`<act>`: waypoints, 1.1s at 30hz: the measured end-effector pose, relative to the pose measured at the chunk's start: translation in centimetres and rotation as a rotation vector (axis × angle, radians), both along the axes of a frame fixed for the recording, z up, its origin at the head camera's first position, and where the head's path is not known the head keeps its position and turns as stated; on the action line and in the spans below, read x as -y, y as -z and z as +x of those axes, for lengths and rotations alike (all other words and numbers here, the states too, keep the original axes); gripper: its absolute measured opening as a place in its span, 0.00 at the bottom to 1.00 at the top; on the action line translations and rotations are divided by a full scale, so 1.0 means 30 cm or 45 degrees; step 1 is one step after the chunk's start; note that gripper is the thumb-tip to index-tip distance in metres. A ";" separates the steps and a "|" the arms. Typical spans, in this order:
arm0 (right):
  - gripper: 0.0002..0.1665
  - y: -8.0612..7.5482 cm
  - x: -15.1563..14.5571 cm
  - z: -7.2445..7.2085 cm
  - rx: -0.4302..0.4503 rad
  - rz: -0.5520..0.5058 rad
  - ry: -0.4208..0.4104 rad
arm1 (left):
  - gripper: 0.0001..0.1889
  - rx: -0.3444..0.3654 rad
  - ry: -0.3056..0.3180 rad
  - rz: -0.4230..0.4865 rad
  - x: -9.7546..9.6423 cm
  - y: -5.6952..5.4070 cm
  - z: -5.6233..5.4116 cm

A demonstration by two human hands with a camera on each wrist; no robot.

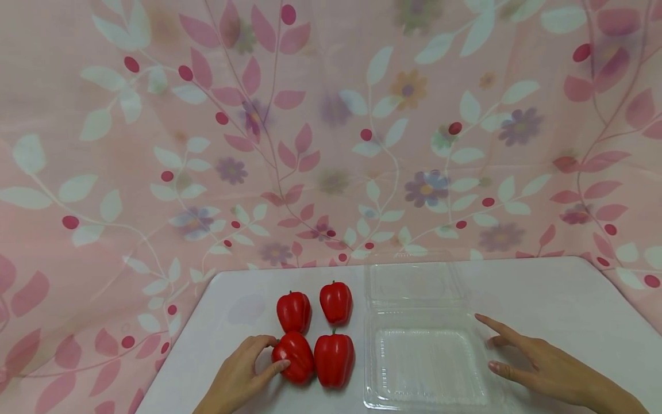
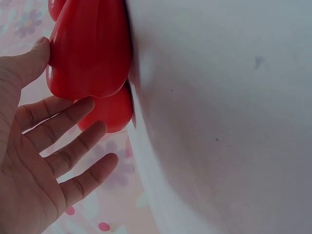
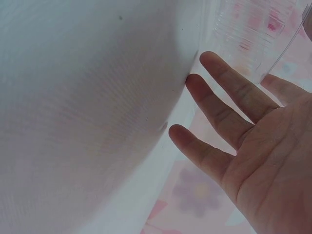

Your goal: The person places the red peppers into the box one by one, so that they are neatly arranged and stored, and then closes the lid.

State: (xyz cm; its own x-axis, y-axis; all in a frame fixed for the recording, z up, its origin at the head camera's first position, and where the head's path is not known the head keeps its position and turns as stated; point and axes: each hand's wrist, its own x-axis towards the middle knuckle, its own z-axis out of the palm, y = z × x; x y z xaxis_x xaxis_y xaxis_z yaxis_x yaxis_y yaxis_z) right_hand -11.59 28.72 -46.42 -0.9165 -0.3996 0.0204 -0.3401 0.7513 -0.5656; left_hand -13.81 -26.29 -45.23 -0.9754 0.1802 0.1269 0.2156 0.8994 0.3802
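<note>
Four-lobed red bell peppers stand in two rows; my left hand (image 1: 245,365) has thumb and forefinger on either side of the front left pepper (image 1: 297,361), which leans over. In the left wrist view the thumb presses that pepper (image 2: 92,48), while the other fingers of the left hand (image 2: 41,156) spread loosely by its end. To the right lies an open clear plastic clamshell box (image 1: 370,362), its lid (image 1: 414,282) folded back. My right hand (image 1: 543,362) hovers at the box's right edge, fingers extended, holding nothing. The right wrist view shows these fingers (image 3: 214,112) apart.
Beside the held pepper stands another red pepper (image 1: 334,362). Behind them are a back left pepper (image 1: 293,313) and a back right pepper (image 1: 336,303). All rest on a white table (image 1: 548,299), with a pink floral curtain (image 1: 331,144) along its back edge.
</note>
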 end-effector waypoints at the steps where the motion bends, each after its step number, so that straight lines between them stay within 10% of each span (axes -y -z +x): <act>1: 0.45 0.000 0.000 0.000 -0.001 0.000 0.001 | 0.28 0.006 -0.002 0.003 -0.001 0.000 0.000; 18: 0.45 0.007 -0.001 0.000 -0.021 -0.009 -0.021 | 0.24 0.009 0.040 0.168 0.016 0.007 -0.003; 33: 0.45 0.007 0.000 -0.002 -0.036 -0.008 -0.014 | 0.31 0.016 0.321 0.350 0.046 0.014 -0.020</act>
